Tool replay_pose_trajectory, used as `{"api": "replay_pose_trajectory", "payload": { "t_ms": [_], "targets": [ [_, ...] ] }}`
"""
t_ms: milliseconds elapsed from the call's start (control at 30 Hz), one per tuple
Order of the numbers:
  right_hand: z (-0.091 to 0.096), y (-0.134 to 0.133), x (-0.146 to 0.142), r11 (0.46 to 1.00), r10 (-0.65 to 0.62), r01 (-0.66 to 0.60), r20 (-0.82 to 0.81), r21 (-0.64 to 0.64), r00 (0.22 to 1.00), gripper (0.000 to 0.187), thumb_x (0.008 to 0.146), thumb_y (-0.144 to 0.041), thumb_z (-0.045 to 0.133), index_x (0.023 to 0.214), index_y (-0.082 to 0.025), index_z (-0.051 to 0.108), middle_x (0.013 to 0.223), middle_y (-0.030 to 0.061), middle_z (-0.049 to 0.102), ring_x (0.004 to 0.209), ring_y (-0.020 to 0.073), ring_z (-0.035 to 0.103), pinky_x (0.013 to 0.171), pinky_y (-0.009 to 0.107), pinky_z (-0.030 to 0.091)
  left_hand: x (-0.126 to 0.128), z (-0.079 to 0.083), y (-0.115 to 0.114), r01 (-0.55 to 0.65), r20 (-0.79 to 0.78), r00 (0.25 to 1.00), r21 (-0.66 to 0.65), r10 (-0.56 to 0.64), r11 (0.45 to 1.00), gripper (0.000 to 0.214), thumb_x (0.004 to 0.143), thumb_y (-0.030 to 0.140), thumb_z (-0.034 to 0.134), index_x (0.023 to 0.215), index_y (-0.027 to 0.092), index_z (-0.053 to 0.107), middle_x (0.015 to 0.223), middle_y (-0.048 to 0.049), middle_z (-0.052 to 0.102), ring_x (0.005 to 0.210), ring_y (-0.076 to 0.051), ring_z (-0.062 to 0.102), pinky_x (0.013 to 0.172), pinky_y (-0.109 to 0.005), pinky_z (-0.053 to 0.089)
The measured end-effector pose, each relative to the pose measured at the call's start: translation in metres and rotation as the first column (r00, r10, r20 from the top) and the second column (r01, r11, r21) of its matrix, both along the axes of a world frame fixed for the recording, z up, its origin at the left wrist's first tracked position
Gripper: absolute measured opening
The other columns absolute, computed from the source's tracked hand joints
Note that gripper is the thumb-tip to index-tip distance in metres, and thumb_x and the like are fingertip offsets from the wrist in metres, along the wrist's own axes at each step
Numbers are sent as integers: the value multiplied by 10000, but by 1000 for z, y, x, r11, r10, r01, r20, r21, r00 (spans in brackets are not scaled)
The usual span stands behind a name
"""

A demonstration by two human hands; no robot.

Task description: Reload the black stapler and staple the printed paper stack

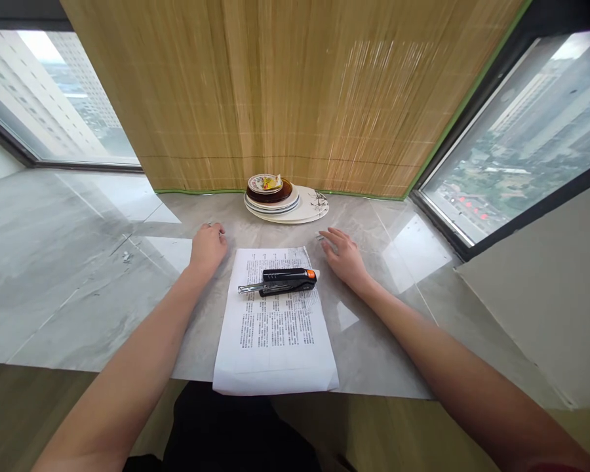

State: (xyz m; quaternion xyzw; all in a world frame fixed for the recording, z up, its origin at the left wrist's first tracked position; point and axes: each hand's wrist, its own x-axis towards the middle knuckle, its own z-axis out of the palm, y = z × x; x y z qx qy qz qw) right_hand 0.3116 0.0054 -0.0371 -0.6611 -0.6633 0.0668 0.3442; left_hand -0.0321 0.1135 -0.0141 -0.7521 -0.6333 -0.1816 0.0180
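Observation:
A stack of printed paper sheets (275, 364) lies between my hands, its lower edge reaching past the front of the grey counter. On its upper part rests a black stapler (288, 283) with an orange patch, its silvery metal strip sticking out to the left. My left hand (209, 250) rests on the counter left of the paper, fingers loosely bent and partly hidden, with nothing visible in it. To the right of the paper, my right hand (343, 255) lies with its fingers apart. Small thin bits (319, 237), too small to name, are by its fingertips.
Stacked plates (275, 204) stand at the back, a small yellow packet (272, 183) on top, beside an oval white plate (312, 206). Behind them hangs a bamboo blind (285, 98). Small scraps (126, 257) lie on the left counter. Windows flank both sides.

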Motion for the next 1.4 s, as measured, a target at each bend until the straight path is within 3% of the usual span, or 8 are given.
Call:
{"api": "replay_pose_trajectory", "payload": {
  "t_ms": [167,267,400,533,767,867,1067,1400],
  "targets": [
    [20,-19,-20,916,334,-290,-124,278,934,379,1097,-408,459,1315,-247,723,1329,106,731,1294,287,631,1154,512,477,0,-3,5,76,126,989,35,-80,996,398,894,92,434,1074,136,786,1105,-174,766,1063,-304,707,1022,-415,508],
    [22,-30,-33,778,623,-616,-26,121,782,569,1047,-485,590,1567,-268,517,1482,121,640,1373,302,590,1162,511,483,6,-4,5,140,319,935,77,-157,987,359,885,135,459,952,168,810,1036,-128,792,983,-273,725,995,-394,526],
    [14,-34,-38,684,730,-730,11,-11,684,637,1008,-394,672,1601,-279,471,1303,122,731,1157,288,702,1013,470,579,15,-7,5,177,652,744,20,-147,984,263,838,256,602,976,172,808,916,-76,806,817,-218,727,826,-320,567],
    [9,-33,-34,705,706,-694,-54,147,706,364,1018,-297,640,1380,-267,666,1179,95,768,1062,251,729,949,425,600,18,-12,6,246,736,648,40,-195,969,285,770,333,728,983,161,804,888,-71,789,810,-194,709,797,-294,565],
    [8,-22,-23,890,409,-358,-149,282,900,281,929,-244,696,1209,-248,709,1100,70,788,993,262,742,901,415,595,20,-10,4,377,871,436,52,-226,925,513,704,456,898,1086,129,794,990,-117,802,913,-217,750,898,-348,602],
    [7,-19,-21,920,343,-293,-174,261,923,295,898,-246,705,1192,-243,714,1108,69,795,985,270,746,901,418,595,26,-3,-6,432,858,435,67,-273,899,515,684,495,932,1029,134,805,986,-116,806,910,-219,748,898,-361,616],
    [8,-20,-22,890,433,-406,-102,209,896,279,898,-222,690,1174,-247,722,1071,62,787,978,261,733,887,403,580,35,9,-27,573,745,508,82,-432,816,357,784,483,881,966,180,834,1013,-102,814,915,-214,754,852,-341,634],
    [8,-20,-21,897,429,-397,-161,193,889,295,889,-275,736,1182,-240,737,1101,62,806,968,266,758,889,419,596,40,6,-34,746,631,505,24,-589,666,243,797,444,870,903,226,854,920,-83,823,844,-210,755,771,-311,611]
  ]
}}
